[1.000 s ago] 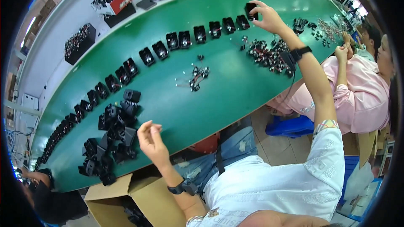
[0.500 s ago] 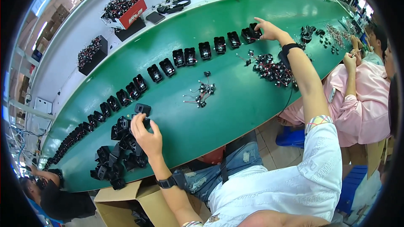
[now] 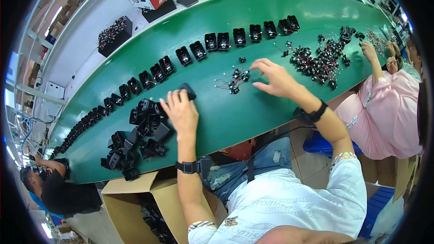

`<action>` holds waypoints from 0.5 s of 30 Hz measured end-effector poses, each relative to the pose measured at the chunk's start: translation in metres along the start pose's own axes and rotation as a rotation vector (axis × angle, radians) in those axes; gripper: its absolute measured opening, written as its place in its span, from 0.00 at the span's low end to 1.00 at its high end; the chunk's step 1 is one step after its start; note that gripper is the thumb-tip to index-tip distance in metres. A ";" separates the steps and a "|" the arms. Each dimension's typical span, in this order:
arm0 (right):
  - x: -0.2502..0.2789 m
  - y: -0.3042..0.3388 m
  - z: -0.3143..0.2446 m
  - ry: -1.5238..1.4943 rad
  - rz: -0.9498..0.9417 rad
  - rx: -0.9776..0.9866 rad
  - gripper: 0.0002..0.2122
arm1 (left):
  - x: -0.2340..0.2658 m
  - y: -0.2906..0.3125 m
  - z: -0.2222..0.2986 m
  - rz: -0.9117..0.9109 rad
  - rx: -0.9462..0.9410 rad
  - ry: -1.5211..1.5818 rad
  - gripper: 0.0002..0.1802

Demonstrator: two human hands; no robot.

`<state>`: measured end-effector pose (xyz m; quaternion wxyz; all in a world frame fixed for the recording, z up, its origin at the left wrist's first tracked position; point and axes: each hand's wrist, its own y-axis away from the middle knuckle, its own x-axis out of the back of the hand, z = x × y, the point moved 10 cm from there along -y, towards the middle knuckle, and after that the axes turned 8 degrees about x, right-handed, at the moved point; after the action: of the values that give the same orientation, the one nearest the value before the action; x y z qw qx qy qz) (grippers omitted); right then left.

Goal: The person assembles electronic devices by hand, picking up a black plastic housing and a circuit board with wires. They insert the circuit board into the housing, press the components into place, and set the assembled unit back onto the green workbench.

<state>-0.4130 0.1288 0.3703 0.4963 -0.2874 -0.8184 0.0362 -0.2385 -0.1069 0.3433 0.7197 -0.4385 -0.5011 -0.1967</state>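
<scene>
The left hand (image 3: 181, 110) is gripping a black plastic housing (image 3: 186, 91) beside the heap of housings (image 3: 138, 133) while the right hand (image 3: 275, 79), fingers spread and empty, is hovering over small wired parts (image 3: 235, 80), risking snagging their thin leads.

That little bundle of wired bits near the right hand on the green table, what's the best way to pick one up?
Probably from above, pinching one dark body in the small wired cluster between thumb and forefinger; the thin leads splay out flat and tangle. The right hand hovers just beside it, fingers spread.
</scene>
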 end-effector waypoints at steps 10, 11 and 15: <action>-0.029 -0.016 0.018 -0.124 -0.040 -0.049 0.15 | 0.015 0.061 0.055 -0.004 -0.075 0.643 0.21; -0.027 -0.011 0.028 -0.181 -0.030 -0.142 0.16 | 0.015 0.063 0.054 0.000 -0.063 0.641 0.21; -0.014 0.005 0.037 0.036 0.032 -0.145 0.18 | 0.015 0.072 0.050 0.005 -0.067 0.698 0.24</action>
<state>-0.4370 0.1341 0.3383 0.4880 -0.3361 -0.8053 -0.0205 -0.2077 -0.0241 0.3315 0.8334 -0.3694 -0.2169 -0.3492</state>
